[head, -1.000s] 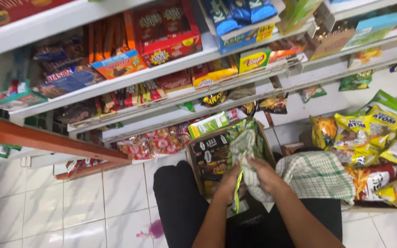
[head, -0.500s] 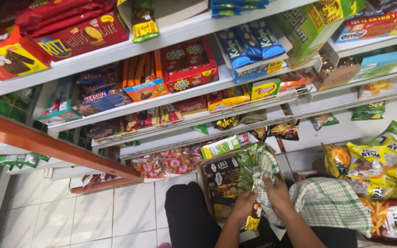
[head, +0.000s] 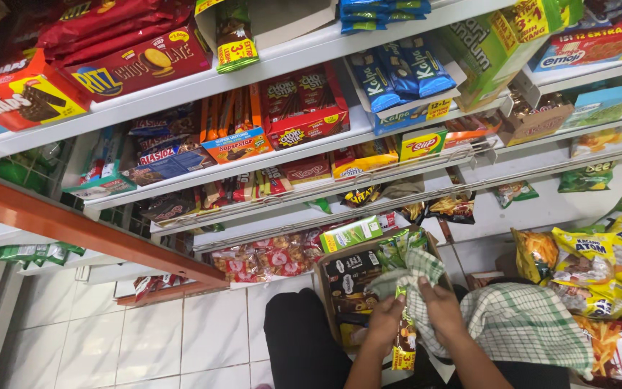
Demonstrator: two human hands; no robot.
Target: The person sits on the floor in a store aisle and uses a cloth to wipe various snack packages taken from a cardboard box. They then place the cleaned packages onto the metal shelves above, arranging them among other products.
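Observation:
My left hand (head: 385, 323) holds a strip of small snack sachets (head: 403, 333) that hangs down between my hands. My right hand (head: 442, 308) grips a green-and-white checked cloth (head: 417, 277) bunched against the top of the strip. Both hands are over an open cardboard box (head: 345, 277) of dark snack packs that rests on my lap. More of the checked cloth (head: 530, 324) lies spread to the right of my right arm.
White shelves (head: 311, 54) packed with biscuit boxes and snack packs rise in front. Yellow and green snack bags (head: 602, 270) pile at the right. An orange-brown rail (head: 88, 234) crosses the left. White floor tiles (head: 196, 335) lie below, beside my dark trousers (head: 300, 346).
The view has tilted up, showing higher shelves. My hands stay together on the cloth and the sachet strip, now lower in the picture.

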